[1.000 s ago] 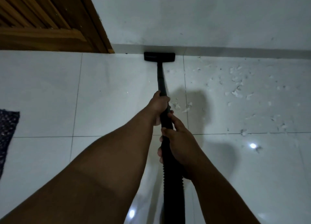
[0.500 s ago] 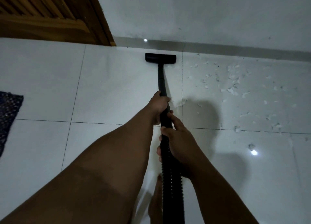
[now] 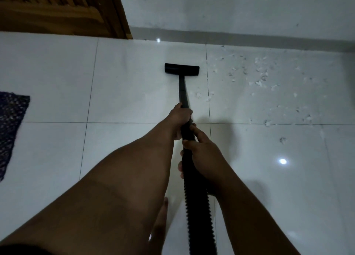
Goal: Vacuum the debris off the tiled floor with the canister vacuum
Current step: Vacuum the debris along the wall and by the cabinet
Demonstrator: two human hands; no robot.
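A black vacuum wand runs away from me to a flat black floor nozzle resting on the white tiled floor. My left hand grips the wand higher up. My right hand grips it just behind, where the ribbed black hose begins. White scraps of debris lie scattered over the tile to the right of the nozzle, with a few bits close beside the wand. The canister itself is out of view.
A white wall with a grey skirting strip borders the floor at the back. A wooden louvred door stands at the back left. A dark woven mat lies at the left edge. My bare foot shows below my left arm.
The nozzle has pulled back from the skirting toward me, leaving a strip of tile between it and the wall. Both hands keep the same grip on the wand.
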